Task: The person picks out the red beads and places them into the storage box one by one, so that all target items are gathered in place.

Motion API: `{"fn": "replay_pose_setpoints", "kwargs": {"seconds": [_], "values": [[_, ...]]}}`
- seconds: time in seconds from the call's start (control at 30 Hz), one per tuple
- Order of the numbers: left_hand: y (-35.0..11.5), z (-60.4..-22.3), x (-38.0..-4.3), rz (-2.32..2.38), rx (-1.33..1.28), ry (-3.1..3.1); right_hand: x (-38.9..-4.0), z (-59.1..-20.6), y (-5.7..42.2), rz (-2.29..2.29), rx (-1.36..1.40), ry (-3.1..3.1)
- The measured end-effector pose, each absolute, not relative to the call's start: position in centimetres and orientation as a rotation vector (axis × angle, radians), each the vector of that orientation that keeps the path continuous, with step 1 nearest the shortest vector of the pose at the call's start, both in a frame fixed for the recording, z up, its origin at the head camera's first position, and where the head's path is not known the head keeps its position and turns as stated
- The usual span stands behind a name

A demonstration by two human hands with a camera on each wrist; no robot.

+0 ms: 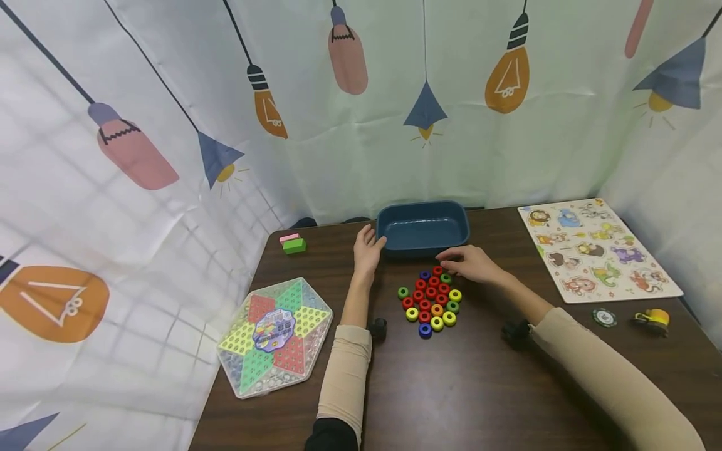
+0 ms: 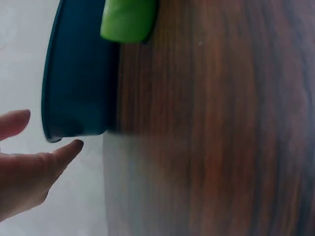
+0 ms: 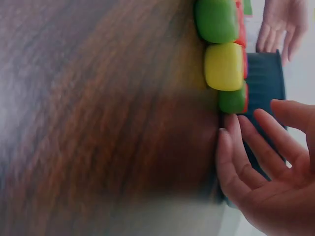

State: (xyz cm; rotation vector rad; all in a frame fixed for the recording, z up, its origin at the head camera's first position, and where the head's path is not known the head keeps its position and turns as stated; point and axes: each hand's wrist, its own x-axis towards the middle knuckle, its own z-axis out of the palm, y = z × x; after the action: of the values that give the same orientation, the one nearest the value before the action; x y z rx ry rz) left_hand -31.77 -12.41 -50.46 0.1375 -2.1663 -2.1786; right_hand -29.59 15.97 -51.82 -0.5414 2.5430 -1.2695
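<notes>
A loose cluster of small, glossy ring-shaped beads [image 1: 431,297] in red, yellow, green, blue and orange lay on the dark brown wood-grain table [image 1: 451,388], just in front of a dark blue rectangular bin [image 1: 425,254] with rounded corners. The right hand [image 1: 472,264] was at the cluster's far right edge, fingers loosely bent, with no bead visible in its grasp; its fingertips were close to a green bead, though whether they touched it was unclear. The left hand [image 1: 366,250] was beside the bin's left end, thumb and fingers spread apart and holding nothing; contact with the bin could not be told.

Farther left lay a hexagonal board [image 1: 296,357] with a coloured star, and beyond it a green block [image 1: 294,246] beside a pink block [image 1: 289,238]. On the right were a pale animal-picture board [image 1: 581,236], a dark green-and-white round chip [image 1: 605,317] and a small yellow cup-like object [image 1: 656,318]. Behind hung a white lamp-patterned curtain [image 1: 383,156].
</notes>
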Motion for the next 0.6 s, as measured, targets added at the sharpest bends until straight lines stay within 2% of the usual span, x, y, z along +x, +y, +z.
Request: {"fn": "replay_pose_setpoints", "kwargs": {"seconds": [0.23,0.6], "values": [[-11.9,-51.5,-32.4,-2.210,0.232,-2.124,-29.8,-53.1,15.3,-1.237,-0.517,2.627],[-12.3,-51.7,-31.9,-2.279,0.155,-2.108,-30.0,-53.1,14.5,-1.276,-0.544,2.623]]}}
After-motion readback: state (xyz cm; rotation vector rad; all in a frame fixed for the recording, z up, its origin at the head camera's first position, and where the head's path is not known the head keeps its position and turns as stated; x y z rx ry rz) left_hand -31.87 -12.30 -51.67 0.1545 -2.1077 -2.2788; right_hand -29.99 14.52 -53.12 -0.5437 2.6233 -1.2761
